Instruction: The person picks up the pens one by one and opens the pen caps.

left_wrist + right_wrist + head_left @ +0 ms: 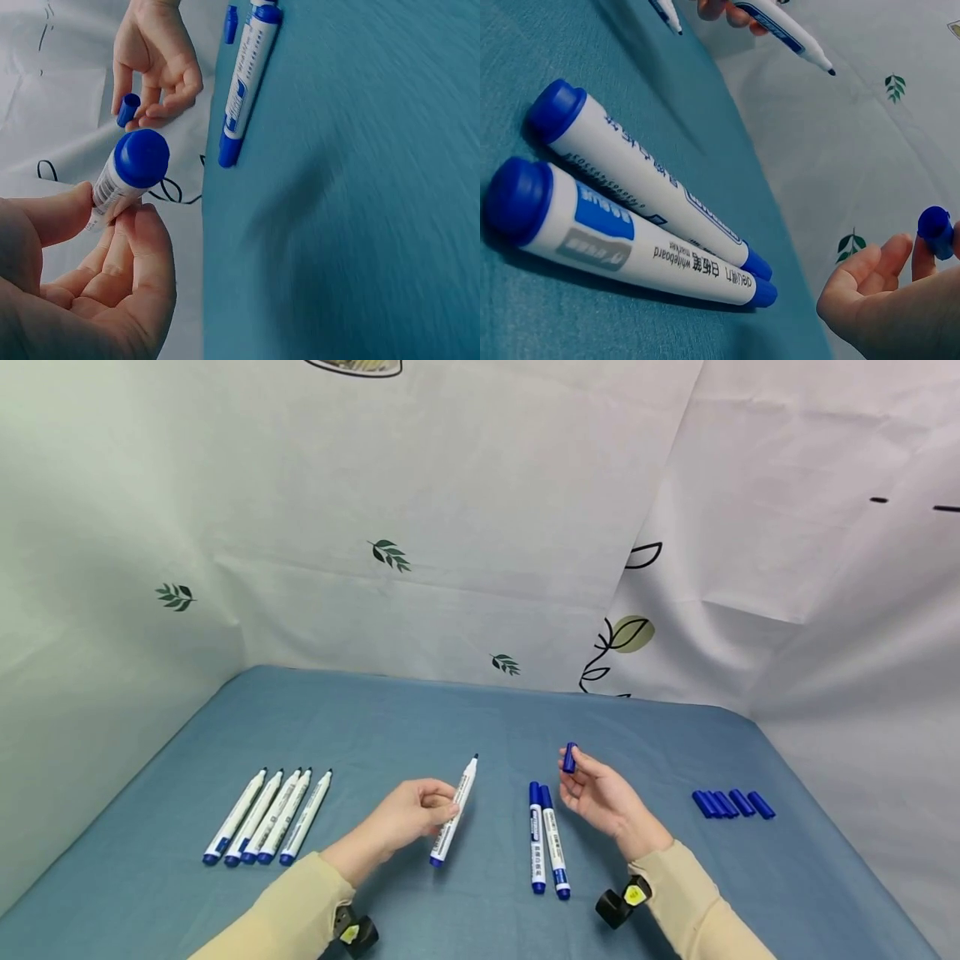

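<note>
My left hand (411,821) pinches an uncapped whiteboard marker (456,806) between thumb and fingers, its dark tip pointing up and away and its blue end towards me. In the right hand (603,800) a blue marker cap (570,758) is held by the fingertips, apart from the marker. The right wrist view shows the open mouth of that cap (935,223). Between the hands, two capped whiteboard markers (537,843) lie side by side on the cloth, nearer the right hand. Both hands are raised above the table.
At the left, several uncapped markers (283,814) lie in a slanted row, tips away from me. Several loose blue caps (738,802) are lined up at the right. A blue cloth (390,718) covers the table, and pale patterned fabric (450,527) hangs behind it.
</note>
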`<action>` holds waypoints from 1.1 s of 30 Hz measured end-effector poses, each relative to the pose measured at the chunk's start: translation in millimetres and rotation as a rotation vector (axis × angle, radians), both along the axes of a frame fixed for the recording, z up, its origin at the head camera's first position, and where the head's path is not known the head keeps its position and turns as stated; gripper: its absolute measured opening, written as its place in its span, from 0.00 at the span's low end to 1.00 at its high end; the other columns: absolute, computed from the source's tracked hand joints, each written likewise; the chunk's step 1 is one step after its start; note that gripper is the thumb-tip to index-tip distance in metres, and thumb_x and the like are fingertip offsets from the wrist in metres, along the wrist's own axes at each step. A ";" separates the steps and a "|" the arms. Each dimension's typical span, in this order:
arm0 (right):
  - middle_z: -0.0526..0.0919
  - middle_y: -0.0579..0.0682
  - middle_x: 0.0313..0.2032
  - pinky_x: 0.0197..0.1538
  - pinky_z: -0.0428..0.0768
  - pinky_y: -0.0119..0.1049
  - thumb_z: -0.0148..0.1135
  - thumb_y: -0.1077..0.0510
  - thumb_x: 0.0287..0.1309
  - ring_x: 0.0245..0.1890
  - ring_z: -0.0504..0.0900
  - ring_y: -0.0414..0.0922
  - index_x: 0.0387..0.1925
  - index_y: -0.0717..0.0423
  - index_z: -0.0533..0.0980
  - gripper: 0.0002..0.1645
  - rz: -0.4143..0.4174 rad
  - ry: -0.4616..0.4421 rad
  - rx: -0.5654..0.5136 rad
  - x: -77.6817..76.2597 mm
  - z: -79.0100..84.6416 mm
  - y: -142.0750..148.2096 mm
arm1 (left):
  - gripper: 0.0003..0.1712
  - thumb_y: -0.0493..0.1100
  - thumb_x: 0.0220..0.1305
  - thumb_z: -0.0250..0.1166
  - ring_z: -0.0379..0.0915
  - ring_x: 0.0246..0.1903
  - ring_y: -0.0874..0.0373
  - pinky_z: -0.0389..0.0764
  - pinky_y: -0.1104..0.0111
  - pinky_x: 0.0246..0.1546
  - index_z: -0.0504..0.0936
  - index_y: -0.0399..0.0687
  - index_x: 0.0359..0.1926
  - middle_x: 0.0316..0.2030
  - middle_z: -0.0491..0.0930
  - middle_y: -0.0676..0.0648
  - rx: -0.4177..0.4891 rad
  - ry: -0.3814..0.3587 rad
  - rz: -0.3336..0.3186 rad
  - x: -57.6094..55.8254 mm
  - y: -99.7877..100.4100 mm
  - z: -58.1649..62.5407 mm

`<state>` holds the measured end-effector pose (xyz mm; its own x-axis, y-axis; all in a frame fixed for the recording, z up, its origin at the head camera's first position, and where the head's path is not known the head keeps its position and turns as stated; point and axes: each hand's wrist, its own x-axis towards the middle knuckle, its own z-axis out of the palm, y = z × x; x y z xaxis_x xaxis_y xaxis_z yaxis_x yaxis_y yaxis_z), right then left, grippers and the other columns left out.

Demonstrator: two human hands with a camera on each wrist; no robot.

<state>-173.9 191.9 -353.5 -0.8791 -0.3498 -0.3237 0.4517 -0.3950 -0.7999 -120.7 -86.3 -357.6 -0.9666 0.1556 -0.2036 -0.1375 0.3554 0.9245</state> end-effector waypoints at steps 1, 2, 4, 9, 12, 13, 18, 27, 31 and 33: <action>0.75 0.41 0.35 0.46 0.71 0.29 0.43 0.49 0.72 0.39 0.70 0.36 0.34 0.43 0.79 0.17 0.001 -0.002 -0.004 -0.1 -0.2 0.4 | 0.12 0.37 0.62 0.64 0.75 0.33 0.61 0.80 0.65 0.35 0.79 0.36 0.46 0.35 0.82 0.47 -0.007 0.001 0.005 0.1 -2.3 0.1; 0.75 0.41 0.35 0.46 0.71 0.29 0.44 0.49 0.72 0.39 0.70 0.36 0.34 0.43 0.79 0.17 0.000 -0.003 -0.005 -0.1 -0.4 0.6 | 0.12 0.37 0.61 0.63 0.75 0.33 0.61 0.80 0.64 0.35 0.79 0.36 0.45 0.35 0.83 0.47 -0.008 0.006 0.007 0.3 -4.8 0.4; 0.76 0.40 0.35 0.46 0.71 0.29 0.44 0.49 0.71 0.38 0.71 0.36 0.34 0.43 0.79 0.17 0.001 -0.001 -0.004 0.4 -0.6 0.4 | 0.12 0.37 0.61 0.64 0.75 0.33 0.61 0.80 0.65 0.35 0.79 0.35 0.45 0.35 0.82 0.47 -0.015 0.016 0.013 0.7 -9.4 1.0; 0.76 0.40 0.34 0.46 0.71 0.29 0.44 0.49 0.71 0.38 0.71 0.36 0.34 0.43 0.79 0.17 0.000 -0.008 0.005 1.1 -1.4 0.0 | 0.13 0.37 0.61 0.64 0.75 0.32 0.61 0.80 0.64 0.35 0.78 0.35 0.46 0.34 0.81 0.47 -0.024 0.013 0.027 1.7 -21.5 2.6; 0.76 0.41 0.34 0.46 0.71 0.30 0.43 0.49 0.72 0.38 0.71 0.37 0.34 0.43 0.79 0.17 -0.013 -0.016 0.013 1.3 -1.2 -0.1 | 0.14 0.37 0.61 0.64 0.75 0.32 0.61 0.80 0.64 0.35 0.78 0.33 0.46 0.33 0.81 0.47 -0.033 0.011 0.030 1.7 -29.5 2.7; 0.76 0.41 0.34 0.46 0.71 0.29 0.43 0.49 0.72 0.38 0.71 0.37 0.34 0.43 0.79 0.18 -0.015 -0.018 0.015 1.1 -1.3 0.1 | 0.15 0.37 0.61 0.64 0.75 0.32 0.61 0.81 0.64 0.35 0.77 0.33 0.47 0.33 0.81 0.46 -0.037 0.014 0.028 1.5 -32.2 2.5; 0.76 0.40 0.34 0.46 0.71 0.29 0.42 0.50 0.72 0.37 0.71 0.37 0.34 0.44 0.79 0.18 -0.012 -0.018 0.012 1.7 -1.5 0.0 | 0.18 0.39 0.62 0.64 0.76 0.33 0.61 0.81 0.63 0.36 0.75 0.31 0.50 0.35 0.81 0.45 -0.057 0.011 0.031 1.7 -45.6 4.0; 0.77 0.40 0.32 0.45 0.71 0.30 0.42 0.50 0.72 0.36 0.72 0.36 0.34 0.43 0.79 0.18 0.003 0.000 0.011 2.9 -2.8 -0.2 | 0.21 0.40 0.63 0.63 0.76 0.36 0.59 0.81 0.61 0.38 0.73 0.29 0.52 0.38 0.80 0.43 -0.092 0.013 0.032 5.4 -74.4 5.3; 0.77 0.40 0.32 0.45 0.71 0.30 0.42 0.50 0.72 0.36 0.72 0.36 0.34 0.44 0.79 0.18 0.018 -0.008 -0.005 3.3 -3.0 0.2 | 0.22 0.41 0.64 0.62 0.76 0.38 0.57 0.82 0.61 0.39 0.72 0.28 0.53 0.39 0.79 0.42 -0.132 0.006 0.050 7.7 -88.1 4.8; 0.77 0.40 0.32 0.45 0.72 0.29 0.42 0.51 0.72 0.36 0.72 0.36 0.34 0.44 0.79 0.18 0.023 -0.012 -0.011 3.4 -3.1 0.3 | 0.23 0.41 0.64 0.61 0.76 0.39 0.56 0.82 0.61 0.39 0.72 0.28 0.53 0.40 0.78 0.41 -0.157 0.011 0.053 8.8 -95.0 5.3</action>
